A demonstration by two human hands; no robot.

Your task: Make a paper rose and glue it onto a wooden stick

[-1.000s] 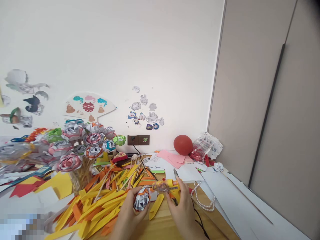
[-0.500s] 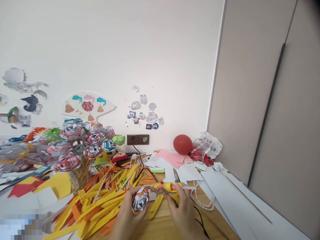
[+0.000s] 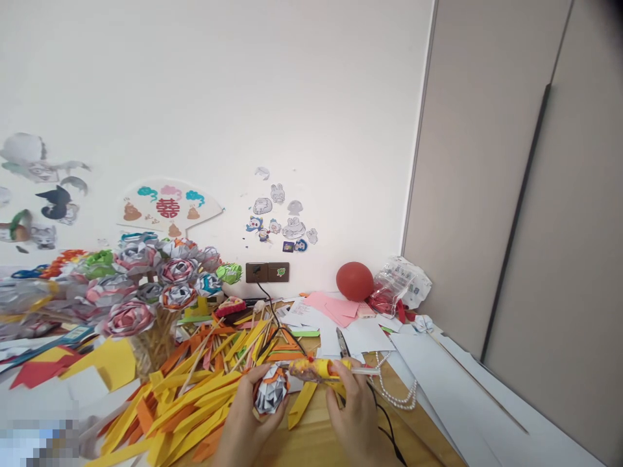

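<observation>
My left hand (image 3: 243, 421) is closed around a folded paper rose (image 3: 270, 393) of silver, white and orange paper, held low over the wooden table (image 3: 311, 441). My right hand (image 3: 353, 415) grips a yellow hot glue gun (image 3: 316, 370) whose tip points left at the top of the rose. A clear glue stick (image 3: 367, 371) pokes out of the gun's back end. Its black cord (image 3: 389, 428) runs down past my right wrist.
A bunch of paper roses on sticks (image 3: 156, 285) stands at the left, with a heap of yellow and orange paper strips (image 3: 195, 389) in front. White sheets (image 3: 438, 370), a pearl string (image 3: 399, 395), a red balloon (image 3: 355, 281) and a wall socket (image 3: 267, 272) lie behind.
The glue gun has moved left and its tip has come closer to the rose. My left hand has turned the rose slightly. The view has drifted a little.
</observation>
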